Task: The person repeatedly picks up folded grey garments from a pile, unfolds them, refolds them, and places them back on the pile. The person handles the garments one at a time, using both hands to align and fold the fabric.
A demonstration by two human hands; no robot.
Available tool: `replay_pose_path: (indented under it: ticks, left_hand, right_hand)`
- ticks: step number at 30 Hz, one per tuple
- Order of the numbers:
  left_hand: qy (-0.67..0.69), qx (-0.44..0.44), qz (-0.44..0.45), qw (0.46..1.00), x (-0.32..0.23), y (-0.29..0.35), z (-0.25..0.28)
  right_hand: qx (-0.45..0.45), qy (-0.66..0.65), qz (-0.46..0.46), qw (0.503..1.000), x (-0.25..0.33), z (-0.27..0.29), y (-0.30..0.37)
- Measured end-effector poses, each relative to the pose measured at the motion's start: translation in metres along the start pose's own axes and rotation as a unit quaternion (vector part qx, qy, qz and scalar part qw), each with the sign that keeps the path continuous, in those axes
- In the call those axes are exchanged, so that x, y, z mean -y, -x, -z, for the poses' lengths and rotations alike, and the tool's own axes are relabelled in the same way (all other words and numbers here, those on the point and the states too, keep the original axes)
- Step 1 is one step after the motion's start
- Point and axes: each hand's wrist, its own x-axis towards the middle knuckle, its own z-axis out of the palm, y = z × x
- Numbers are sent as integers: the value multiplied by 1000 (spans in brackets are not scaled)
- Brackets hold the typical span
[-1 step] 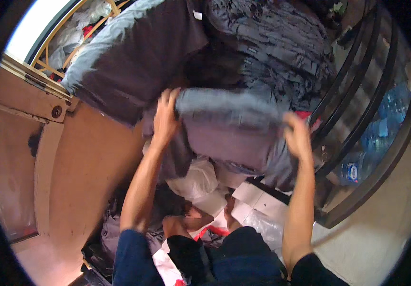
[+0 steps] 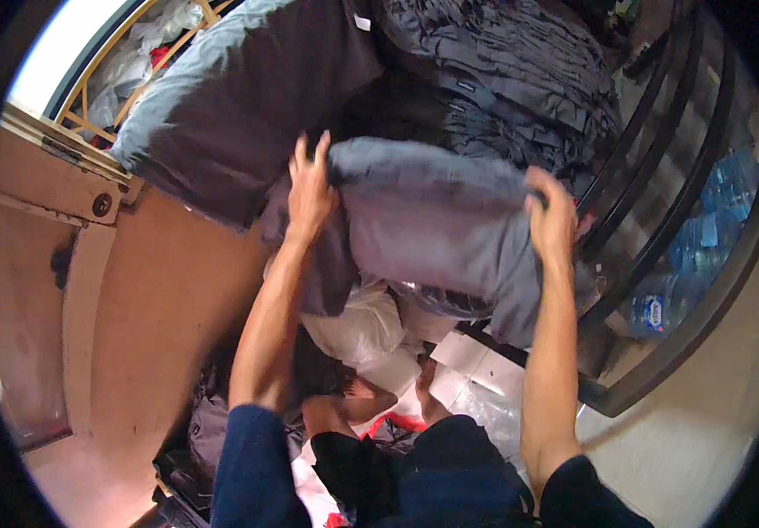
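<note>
Head view — garment [image 2: 437, 220] blurred, bottles [image 2: 655, 314] part-hidden

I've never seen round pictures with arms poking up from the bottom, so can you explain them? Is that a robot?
No robot here, just a person's bare hands. The person wears a camera on their head, looking down, so you see what's in front of them. Its wide fisheye lens bends straight edges and makes the picture look round.

The right hand grips one top corner of a dark grey cloth, maybe a garment. The left hand is at the other top corner; I can't tell how tightly its fingers close.

Beyond it is a big pile of dark grey fabric pieces. Nearer the person is a whitish plastic bag. Clear plastic bottles lie on the right, behind curved dark bars.
</note>
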Motion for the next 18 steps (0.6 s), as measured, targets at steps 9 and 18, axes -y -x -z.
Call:
replay_pose_path:
  ticks: [9, 18]
  left_hand:
    - [-85, 210, 60, 972, -11, 101, -140]
    - [238, -120, 400, 877, 78, 163, -160]
  right_hand:
    - [127, 149, 17, 981, 5, -126, 102]
    - [-239, -86, -453, 855, -104, -127, 132]
